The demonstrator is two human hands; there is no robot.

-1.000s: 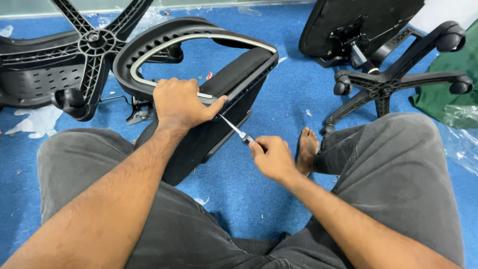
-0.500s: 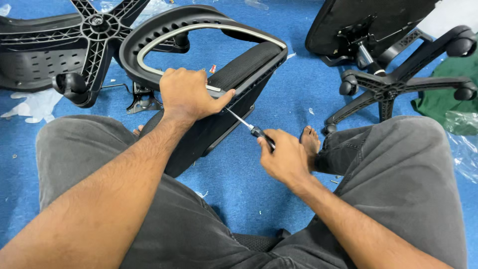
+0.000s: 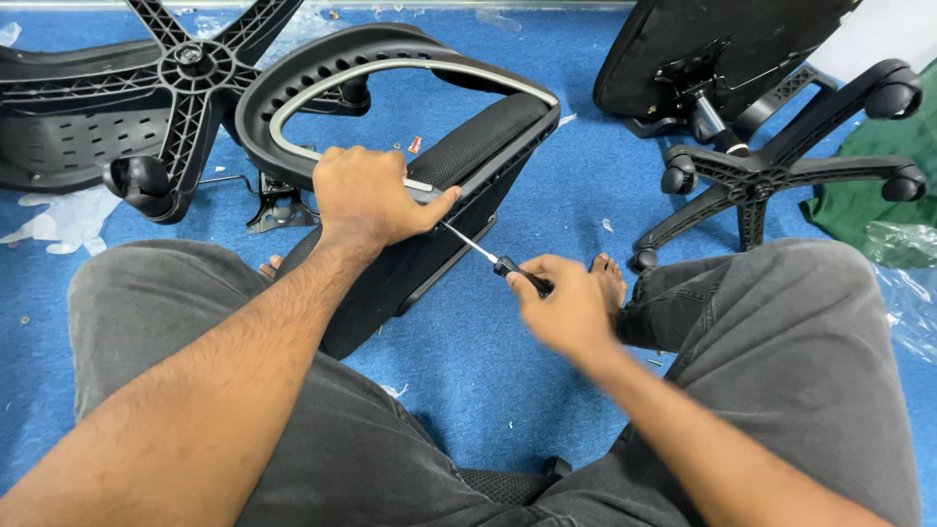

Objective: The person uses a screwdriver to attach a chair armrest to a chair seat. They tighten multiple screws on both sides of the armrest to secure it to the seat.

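We are sitting on the blue floor (image 3: pixel 547 390), right hand (image 3: pixel 566 312) closed around a screwdriver (image 3: pixel 488 256), its tip at the armrest (image 3: pixel 390 117). Left hand (image 3: pixel 366 195) is gripping that armrest, propped between our knees. Beyond, 2 chair bases (image 3: pixel 756 185) are lying.

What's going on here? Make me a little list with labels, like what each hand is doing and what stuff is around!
Left hand: left hand grips the curved armrest on the black chair seat
Right hand: right hand, blurred, holds a screwdriver whose tip points at the seat beside the left hand
Seat pose: tipped on its side between the person's legs
Floor: blue carpet with small scraps
Top left: black star-shaped chair base
Top right: another chair lying down, its wheeled base showing
Right edge: green cloth
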